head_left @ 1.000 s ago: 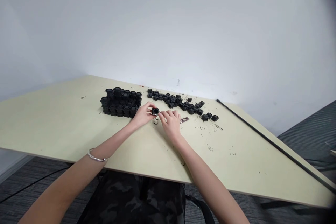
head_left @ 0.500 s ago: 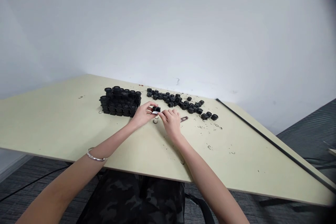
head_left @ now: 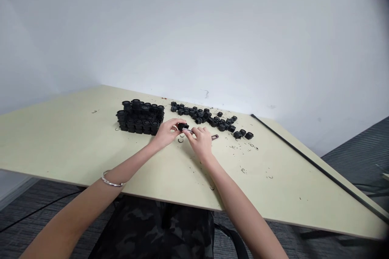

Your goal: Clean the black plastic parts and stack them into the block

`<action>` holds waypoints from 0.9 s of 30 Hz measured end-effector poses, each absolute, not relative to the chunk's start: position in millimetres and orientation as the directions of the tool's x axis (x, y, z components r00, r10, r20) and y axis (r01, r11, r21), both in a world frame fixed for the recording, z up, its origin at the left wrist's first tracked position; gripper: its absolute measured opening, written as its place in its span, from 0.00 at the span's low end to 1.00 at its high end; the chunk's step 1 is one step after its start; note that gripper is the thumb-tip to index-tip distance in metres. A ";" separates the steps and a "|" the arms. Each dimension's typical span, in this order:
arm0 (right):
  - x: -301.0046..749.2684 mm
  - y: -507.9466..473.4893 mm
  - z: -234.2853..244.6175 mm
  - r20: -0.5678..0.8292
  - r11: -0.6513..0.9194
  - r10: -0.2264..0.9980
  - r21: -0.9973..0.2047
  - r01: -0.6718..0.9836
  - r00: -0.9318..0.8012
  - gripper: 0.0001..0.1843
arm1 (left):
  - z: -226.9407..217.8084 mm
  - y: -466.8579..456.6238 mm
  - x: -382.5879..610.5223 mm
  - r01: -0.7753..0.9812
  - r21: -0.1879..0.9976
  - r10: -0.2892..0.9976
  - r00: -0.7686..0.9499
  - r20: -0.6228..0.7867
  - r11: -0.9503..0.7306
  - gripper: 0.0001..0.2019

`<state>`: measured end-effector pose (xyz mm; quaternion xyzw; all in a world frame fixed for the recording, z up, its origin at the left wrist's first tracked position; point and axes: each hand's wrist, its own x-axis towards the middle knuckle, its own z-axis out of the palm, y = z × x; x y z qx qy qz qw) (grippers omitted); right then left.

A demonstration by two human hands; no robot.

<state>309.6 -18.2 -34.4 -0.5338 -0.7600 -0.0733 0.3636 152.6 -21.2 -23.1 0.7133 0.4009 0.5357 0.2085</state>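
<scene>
My left hand point(head_left: 166, 132) pinches a small black plastic part point(head_left: 182, 126) just above the pale table point(head_left: 60, 145). My right hand point(head_left: 201, 141) is closed on a thin metal tool point(head_left: 214, 136), whose tip meets the black part. A bangle point(head_left: 111, 181) sits on my left wrist. A tidy stacked block of black parts point(head_left: 139, 116) stands just left of my left hand. A loose scatter of black parts point(head_left: 209, 119) lies beyond my right hand.
Small black shavings and rings point(head_left: 243, 170) dot the table to the right of my hands. A long black rod point(head_left: 319, 168) runs along the table's right edge. A white wall point(head_left: 212, 28) rises behind the table. Grey carpet point(head_left: 358, 158) shows at right.
The black part has turned in my left fingers and shifted slightly right. My right hand moved a little toward it with the tool. The view drifted slightly.
</scene>
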 end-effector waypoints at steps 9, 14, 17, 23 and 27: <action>310.6 -17.0 -36.9 0.647 0.432 0.739 -0.241 0.869 -0.188 0.27 | -27.2 -18.3 149.1 0.409 0.606 0.702 0.133 0.700 -0.682 0.15; 310.8 -18.1 -36.8 0.662 0.448 0.719 -0.210 0.869 -0.211 0.27 | -27.1 -19.7 148.8 0.437 0.560 0.681 0.188 0.708 -0.704 0.13; 310.4 -18.8 -36.4 0.671 0.451 0.712 -0.208 0.868 -0.209 0.27 | -26.8 -20.0 148.8 0.431 0.571 0.690 0.193 0.697 -0.698 0.12; 316.3 -14.0 -33.5 0.714 0.426 0.691 -0.278 0.861 -0.112 0.27 | -26.6 -20.1 148.9 0.412 0.604 0.710 0.174 0.683 -0.682 0.12; 323.9 -9.9 -29.9 0.722 0.430 0.690 -0.345 0.834 -0.057 0.26 | -26.9 -19.5 150.1 0.405 0.677 0.776 0.154 0.612 -0.614 0.12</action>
